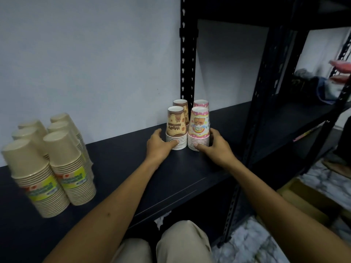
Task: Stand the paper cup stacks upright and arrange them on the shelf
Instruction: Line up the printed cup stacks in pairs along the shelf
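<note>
On the dark shelf board [117, 162], two printed cup stacks stand rim-down side by side: a brown one [176, 128] and a pink dotted one [199, 128]. Directly behind them stand a second brown stack [181, 103] and a second pink stack [201, 103]. My left hand [158, 144] wraps the base of the front brown stack from the left, thumb across its rims. My right hand [216, 144] holds the base of the front pink stack from the right. At the far left, several tall beige cup stacks [64, 160] stand upright in a cluster.
A black perforated upright [187, 59] rises just behind the printed stacks, against a pale wall. A second upright [266, 92] bounds the shelf on the right; beyond it another shelf bay holds cloth items [322, 86]. My knees [182, 242] are below the shelf edge.
</note>
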Available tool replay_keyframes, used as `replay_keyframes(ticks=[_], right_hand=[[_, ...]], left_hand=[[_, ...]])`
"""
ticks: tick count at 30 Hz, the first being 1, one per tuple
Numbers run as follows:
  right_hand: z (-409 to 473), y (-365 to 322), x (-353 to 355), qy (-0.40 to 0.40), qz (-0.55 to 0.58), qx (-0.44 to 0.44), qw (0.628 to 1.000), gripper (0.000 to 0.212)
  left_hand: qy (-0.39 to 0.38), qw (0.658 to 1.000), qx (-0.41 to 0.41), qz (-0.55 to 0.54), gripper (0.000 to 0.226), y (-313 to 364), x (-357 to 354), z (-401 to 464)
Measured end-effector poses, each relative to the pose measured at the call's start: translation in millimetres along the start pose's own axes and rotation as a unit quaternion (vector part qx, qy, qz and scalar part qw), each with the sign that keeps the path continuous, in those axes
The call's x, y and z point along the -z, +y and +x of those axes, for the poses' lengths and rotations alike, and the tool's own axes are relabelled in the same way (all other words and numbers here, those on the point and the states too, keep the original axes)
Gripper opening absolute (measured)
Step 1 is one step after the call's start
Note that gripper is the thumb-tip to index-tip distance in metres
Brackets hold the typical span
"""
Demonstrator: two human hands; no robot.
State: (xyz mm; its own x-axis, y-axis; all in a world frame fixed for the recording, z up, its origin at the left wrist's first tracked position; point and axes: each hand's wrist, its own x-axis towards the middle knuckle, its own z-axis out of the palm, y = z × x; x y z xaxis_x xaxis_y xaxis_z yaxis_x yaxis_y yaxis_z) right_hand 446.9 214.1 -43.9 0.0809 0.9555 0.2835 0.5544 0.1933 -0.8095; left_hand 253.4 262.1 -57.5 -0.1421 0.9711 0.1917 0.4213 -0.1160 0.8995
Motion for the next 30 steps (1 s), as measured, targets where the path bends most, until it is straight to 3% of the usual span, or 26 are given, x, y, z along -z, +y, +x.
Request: replay_keyframes(ticks=[2,6,17,23,30], right_hand=[[6.5,1.0,-5.9,0.011,0.018,-0.009,1.000,0.073],[13.9,4.5,-15.7,0.043,0.007,-0.022,0.999,0.077],[11.7,7.5,-28.2,0.097,-0.016,-0.033,0.995,0.069],[12.4,-4.2,-32.4,0.054,-0.025,-0.017,0.998,0.066],[26.3,-17.4,-64.0,-0.043,0.011,0.033,0.998,0.067]], left_hand=[[-0.017,0.999,-0.003,-0.040,0.089,-1.6,-0.2,6.5],[-0.054,0.994,-0.046,-0.085,0.067,-7.5,-1.4,9.2],[-0.024,0.995,-0.061,-0.075,0.051,-11.7,2.8,2.9],[0.009,0.996,-0.032,-0.085,0.049,-11.3,18.3,-12.9],[0.100,0.992,0.024,-0.069,0.051,-18.5,50.8,-30.1]])
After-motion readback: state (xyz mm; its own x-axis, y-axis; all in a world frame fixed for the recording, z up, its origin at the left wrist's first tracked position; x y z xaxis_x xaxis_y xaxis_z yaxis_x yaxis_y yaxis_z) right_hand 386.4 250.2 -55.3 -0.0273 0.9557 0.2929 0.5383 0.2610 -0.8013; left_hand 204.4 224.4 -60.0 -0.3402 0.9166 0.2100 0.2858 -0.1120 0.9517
